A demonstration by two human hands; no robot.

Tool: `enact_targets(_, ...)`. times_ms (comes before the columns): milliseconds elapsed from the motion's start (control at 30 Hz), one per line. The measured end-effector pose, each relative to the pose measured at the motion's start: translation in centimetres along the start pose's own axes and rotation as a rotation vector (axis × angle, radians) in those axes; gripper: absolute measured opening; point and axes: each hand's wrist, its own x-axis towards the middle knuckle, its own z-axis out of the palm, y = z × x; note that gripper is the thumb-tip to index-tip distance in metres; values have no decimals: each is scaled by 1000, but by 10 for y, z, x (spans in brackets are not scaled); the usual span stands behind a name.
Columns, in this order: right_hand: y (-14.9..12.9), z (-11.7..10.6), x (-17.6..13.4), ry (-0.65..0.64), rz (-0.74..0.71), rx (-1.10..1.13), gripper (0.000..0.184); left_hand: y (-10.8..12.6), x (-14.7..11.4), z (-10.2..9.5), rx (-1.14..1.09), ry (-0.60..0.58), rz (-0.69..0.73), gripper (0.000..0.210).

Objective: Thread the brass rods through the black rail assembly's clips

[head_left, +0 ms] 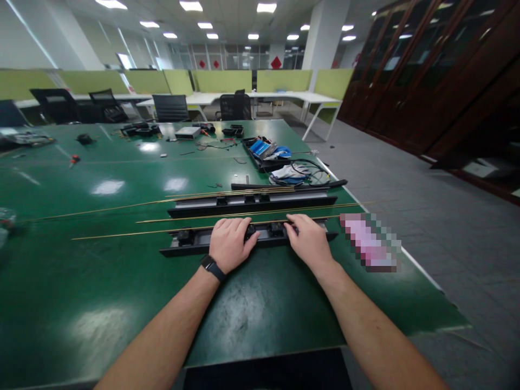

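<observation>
A long black rail [199,249] with a grey channel lies crosswise on the green table in front of me. Black blocks, such as the left block [186,236], sit in it. My left hand [230,244], with a dark watch [212,267] on the wrist, curls over the rail's middle, its thumb by a block. My right hand [309,241] grips the rail's right part, fingers at the far edge and thumb close to another block [277,229]. A thin brass-coloured rod [122,235] runs along the far edge, passing behind my fingers. What my fingertips press on is partly hidden.
A second black rail [211,208] with more rods lies just beyond. Behind it are a black tube [320,185], white gloves [290,172], coiled cable and a black tray [255,158] of blue items. A blurred pink object [368,244] is near the table's right edge.
</observation>
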Motion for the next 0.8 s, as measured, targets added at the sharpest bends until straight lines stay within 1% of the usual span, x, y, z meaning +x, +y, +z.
enact_targets(100, 3, -3, 1, 23, 81, -39, 29, 0, 0, 0, -2, 2, -4, 41)
enact_targets(200, 7, -4, 1, 16, 131, -84, 22, 0, -1, 0, -10, 6, -8, 41)
enact_targets(400, 2, 1, 0, -16, 16, -11, 25, 0, 0, 1, -32, 7, -14, 39)
enact_targets(467, 1, 0, 0, -11, 28, -6, 27, 0, 0, 1, -35, 9, -15, 39)
enact_targets(567, 3, -3, 1, 19, 115, -49, 28, 0, -1, 1, -31, 7, -14, 40)
enact_targets(633, 6, -5, 2, 24, 146, -74, 25, 0, -1, 1, -27, 2, -14, 41)
enact_targets(700, 7, -4, 2, 15, 125, -78, 23, 0, -1, 2, -25, -4, -14, 41)
enact_targets(800, 4, -2, 1, -2, 53, -49, 23, 0, -1, 1, -22, -6, -19, 40)
